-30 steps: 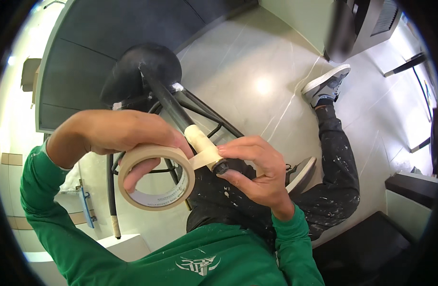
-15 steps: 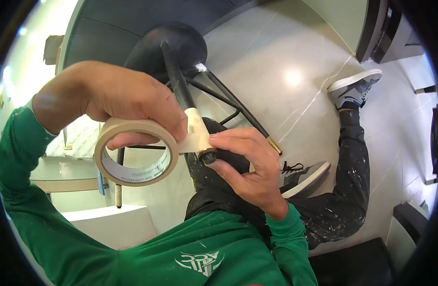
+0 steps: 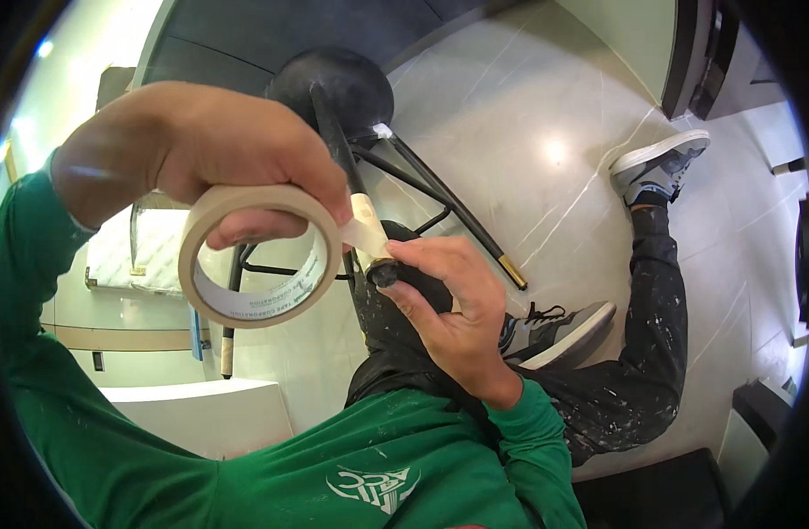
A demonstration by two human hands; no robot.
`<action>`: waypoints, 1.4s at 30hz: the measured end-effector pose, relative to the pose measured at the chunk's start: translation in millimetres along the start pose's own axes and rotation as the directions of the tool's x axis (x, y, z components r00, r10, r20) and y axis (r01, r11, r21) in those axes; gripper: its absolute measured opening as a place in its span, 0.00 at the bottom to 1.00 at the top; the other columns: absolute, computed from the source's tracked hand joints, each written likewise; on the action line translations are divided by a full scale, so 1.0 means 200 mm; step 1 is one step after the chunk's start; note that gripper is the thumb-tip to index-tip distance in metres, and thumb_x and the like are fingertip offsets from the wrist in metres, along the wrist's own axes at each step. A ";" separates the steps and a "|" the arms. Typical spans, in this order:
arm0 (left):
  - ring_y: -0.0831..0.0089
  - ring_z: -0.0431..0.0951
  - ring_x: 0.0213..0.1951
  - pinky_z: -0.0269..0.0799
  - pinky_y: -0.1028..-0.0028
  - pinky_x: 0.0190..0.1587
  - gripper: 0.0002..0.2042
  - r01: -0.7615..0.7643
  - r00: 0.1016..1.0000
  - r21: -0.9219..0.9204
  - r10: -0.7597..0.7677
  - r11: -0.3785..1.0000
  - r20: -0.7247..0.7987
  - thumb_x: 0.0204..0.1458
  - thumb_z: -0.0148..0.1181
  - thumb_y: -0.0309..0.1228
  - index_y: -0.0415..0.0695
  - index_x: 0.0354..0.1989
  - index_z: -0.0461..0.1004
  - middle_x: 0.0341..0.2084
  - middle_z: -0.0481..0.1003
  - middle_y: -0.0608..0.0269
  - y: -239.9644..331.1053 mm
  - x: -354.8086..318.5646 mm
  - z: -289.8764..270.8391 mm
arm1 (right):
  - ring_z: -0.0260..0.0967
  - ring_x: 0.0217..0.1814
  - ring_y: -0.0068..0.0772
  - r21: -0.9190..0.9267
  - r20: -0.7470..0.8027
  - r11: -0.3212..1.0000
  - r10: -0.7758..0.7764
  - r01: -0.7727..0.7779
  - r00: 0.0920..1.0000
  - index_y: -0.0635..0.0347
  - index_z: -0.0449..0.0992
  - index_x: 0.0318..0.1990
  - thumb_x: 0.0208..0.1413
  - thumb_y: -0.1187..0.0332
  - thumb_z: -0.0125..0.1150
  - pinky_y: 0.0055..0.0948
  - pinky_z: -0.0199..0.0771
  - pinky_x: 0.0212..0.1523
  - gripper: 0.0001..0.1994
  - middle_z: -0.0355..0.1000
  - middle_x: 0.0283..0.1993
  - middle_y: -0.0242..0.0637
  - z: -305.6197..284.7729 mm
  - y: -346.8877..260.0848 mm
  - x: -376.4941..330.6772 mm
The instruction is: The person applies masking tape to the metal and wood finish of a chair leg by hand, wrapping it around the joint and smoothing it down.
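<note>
My left hand [image 3: 246, 154] grips a roll of cream masking tape [image 3: 193, 264], with fingers through its ring. A short strip of tape [image 3: 363, 238] runs from the roll to a black stool leg [image 3: 334, 141] that points toward me. Cream tape [image 3: 366, 212] wraps the leg near its tip, and a black foot cap [image 3: 382, 272] shows at the end. My right hand [image 3: 462, 313] pinches this end, forefinger on the tape and thumb by the cap. The stool's round black seat [image 3: 360, 88] is at the far end.
Another stool leg [image 3: 466, 216] ends in a gold tip over the tiled floor [image 3: 545, 88]. A further leg's tip [image 3: 227, 357], wrapped in cream, hangs above a white box-like surface [image 3: 202, 410]. My bent leg [image 3: 656, 309] and shoe [image 3: 660, 165] lie to the right.
My left hand and the tape roll have risen a little, and the strip now slopes down to the leg end. The right hand keeps its pinch there. The view has shifted slightly.
</note>
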State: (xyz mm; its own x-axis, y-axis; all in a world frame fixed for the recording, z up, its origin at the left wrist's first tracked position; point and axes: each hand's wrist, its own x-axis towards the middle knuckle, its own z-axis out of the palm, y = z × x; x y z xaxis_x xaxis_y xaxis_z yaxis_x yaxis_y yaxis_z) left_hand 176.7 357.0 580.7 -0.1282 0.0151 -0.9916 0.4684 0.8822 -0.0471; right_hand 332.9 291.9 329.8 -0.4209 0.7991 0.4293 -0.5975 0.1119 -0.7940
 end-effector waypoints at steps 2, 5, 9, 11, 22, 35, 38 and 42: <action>0.80 0.70 0.11 0.68 0.80 0.17 0.17 -0.156 0.988 0.111 0.155 0.982 0.021 0.68 0.48 0.32 0.28 0.41 0.78 0.11 0.71 0.66 -0.01 0.00 0.00 | 0.78 0.51 0.36 0.001 0.002 1.000 -0.005 0.005 1.000 0.62 0.83 0.54 0.52 0.78 0.77 0.32 0.77 0.53 0.20 0.80 0.49 0.40 0.00 0.01 0.00; 0.80 0.70 0.11 0.69 0.79 0.17 0.17 -0.015 1.000 -0.016 0.015 1.000 -0.015 0.68 0.48 0.32 0.28 0.42 0.78 0.11 0.72 0.66 0.03 0.01 -0.05 | 0.78 0.51 0.35 0.006 0.003 1.000 -0.002 0.002 1.000 0.63 0.83 0.55 0.52 0.78 0.77 0.32 0.77 0.54 0.20 0.79 0.49 0.41 0.01 0.02 -0.01; 0.79 0.71 0.11 0.68 0.77 0.15 0.17 -0.016 1.000 -0.034 0.016 0.999 0.009 0.69 0.50 0.34 0.30 0.41 0.77 0.10 0.71 0.64 0.05 0.04 -0.09 | 0.78 0.51 0.35 0.014 0.002 1.000 -0.009 0.009 1.000 0.64 0.82 0.55 0.52 0.79 0.77 0.31 0.77 0.55 0.20 0.79 0.50 0.41 0.01 0.03 0.00; 0.78 0.72 0.11 0.68 0.77 0.15 0.16 -0.011 0.997 -0.110 0.020 0.994 0.074 0.69 0.50 0.34 0.31 0.38 0.76 0.10 0.71 0.64 0.01 0.03 -0.07 | 0.78 0.51 0.34 -0.005 0.009 1.000 -0.020 0.020 1.000 0.65 0.82 0.55 0.53 0.80 0.76 0.31 0.77 0.55 0.20 0.79 0.50 0.41 0.00 0.03 0.00; 0.76 0.70 0.11 0.68 0.75 0.18 0.26 0.003 0.999 -0.111 0.002 0.994 0.048 0.70 0.52 0.40 0.44 0.14 0.73 0.08 0.70 0.63 -0.16 0.04 0.04 | 0.79 0.50 0.36 -0.003 0.002 1.000 -0.009 0.009 1.000 0.64 0.83 0.53 0.52 0.79 0.77 0.32 0.77 0.53 0.19 0.81 0.49 0.42 -0.01 0.02 0.01; 0.77 0.69 0.12 0.63 0.74 0.17 0.26 -0.042 0.998 -0.123 0.048 0.992 0.043 0.70 0.53 0.42 0.44 0.17 0.75 0.09 0.71 0.65 -0.15 0.04 0.03 | 0.81 0.50 0.42 -0.045 -0.009 0.998 -0.041 0.041 0.999 0.60 0.83 0.53 0.50 0.79 0.78 0.35 0.81 0.51 0.20 0.82 0.50 0.42 0.00 0.03 0.01; 0.79 0.72 0.11 0.67 0.79 0.15 0.20 -0.154 0.988 -0.012 0.154 0.988 -0.012 0.71 0.52 0.38 0.37 0.28 0.75 0.10 0.72 0.65 -0.07 0.03 0.03 | 0.80 0.51 0.40 -0.034 0.015 0.998 -0.049 0.050 0.999 0.62 0.83 0.52 0.51 0.79 0.77 0.35 0.80 0.53 0.20 0.82 0.51 0.42 -0.01 0.04 0.01; 0.80 0.70 0.11 0.64 0.78 0.17 0.19 -0.172 0.982 -0.010 0.171 0.985 -0.083 0.71 0.53 0.39 0.40 0.29 0.76 0.10 0.71 0.65 0.02 0.06 0.08 | 0.79 0.52 0.37 -0.017 0.033 0.999 -0.046 0.047 0.998 0.66 0.81 0.53 0.53 0.80 0.75 0.34 0.77 0.55 0.18 0.80 0.52 0.45 -0.02 0.04 0.02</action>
State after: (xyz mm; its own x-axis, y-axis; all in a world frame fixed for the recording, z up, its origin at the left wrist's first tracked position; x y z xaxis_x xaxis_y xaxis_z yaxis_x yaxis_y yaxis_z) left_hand 190.6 354.4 566.8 -0.1183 0.2043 -0.9717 0.4750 0.8710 0.1254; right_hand 330.4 298.0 323.3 -0.4152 0.7730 0.4796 -0.6050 0.1590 -0.7802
